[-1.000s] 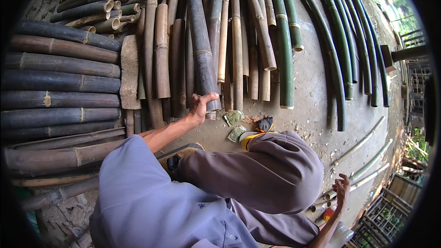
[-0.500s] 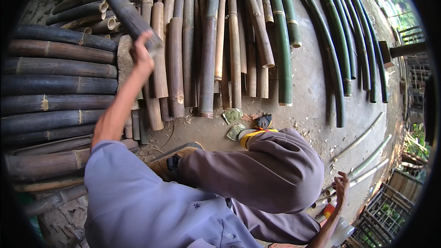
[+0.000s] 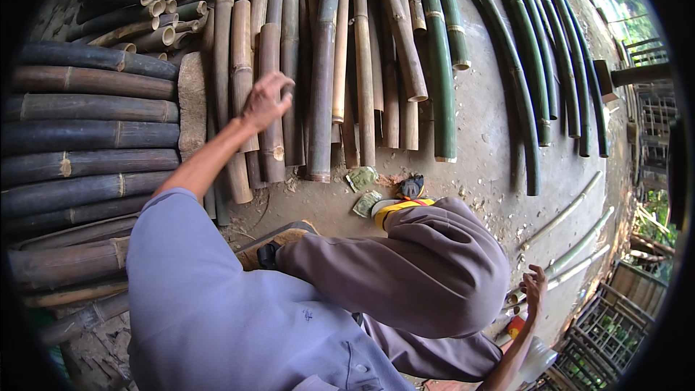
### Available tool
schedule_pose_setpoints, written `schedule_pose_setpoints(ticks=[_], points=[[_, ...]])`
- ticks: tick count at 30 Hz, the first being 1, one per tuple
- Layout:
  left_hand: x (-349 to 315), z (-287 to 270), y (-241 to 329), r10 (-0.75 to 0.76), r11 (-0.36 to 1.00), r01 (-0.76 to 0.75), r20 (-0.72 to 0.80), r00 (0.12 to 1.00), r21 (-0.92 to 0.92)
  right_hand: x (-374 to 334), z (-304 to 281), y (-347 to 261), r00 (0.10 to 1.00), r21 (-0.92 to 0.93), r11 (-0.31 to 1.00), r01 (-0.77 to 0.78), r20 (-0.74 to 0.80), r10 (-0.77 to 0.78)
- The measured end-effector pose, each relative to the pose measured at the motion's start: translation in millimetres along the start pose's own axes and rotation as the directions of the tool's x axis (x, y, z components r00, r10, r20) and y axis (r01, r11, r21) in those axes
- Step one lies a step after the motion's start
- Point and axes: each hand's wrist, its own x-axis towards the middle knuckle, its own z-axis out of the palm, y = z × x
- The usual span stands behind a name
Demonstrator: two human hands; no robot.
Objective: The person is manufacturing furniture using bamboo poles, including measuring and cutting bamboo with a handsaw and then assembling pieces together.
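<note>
My left hand [image 3: 268, 101] is stretched out over a row of brown bamboo poles [image 3: 271, 141]. Its fingers are loosely bent and nothing shows in them. Whether it touches the poles beneath, I cannot tell. Far to the left, cut ends of more bamboo show in a pile [image 3: 156, 11]. My right hand [image 3: 534, 288] is raised at the lower right, fingers half curled and apart, holding nothing. Near it, thin pale bamboo poles [image 3: 579, 250] lie on the ground.
Thick dark bamboo poles [image 3: 87, 134] are stacked at the left beside a rough tan block [image 3: 192, 105]. Green poles [image 3: 445, 101] lie farther right. Two crumpled green packets [image 3: 362, 178] and bamboo chips lie by my foot. A dark beam [image 3: 641, 76] juts in at the right.
My left hand has let go of the dark bamboo pole it was swinging at the upper left, and has moved right over the brown poles. My right hand stays nearly still.
</note>
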Motion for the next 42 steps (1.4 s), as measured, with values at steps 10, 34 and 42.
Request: schedule_pose_setpoints(ticks=[10,34,42], points=[[-12,104,85,-0.761,0.466,0.829,0.339,0.554,-0.308,4,0,23,1.000,0.061,0.998,-0.010,-0.008,0.011],[-28,76,67,-0.400,0.916,0.380,-0.266,0.877,-0.128,2,-2,35,1.000,0.017,1.000,-0.003,0.007,0.003],[-38,13,-50,-0.704,0.674,0.739,-0.315,0.637,-0.010,2,2,21,0.998,0.075,0.996,-0.058,0.017,0.057]])
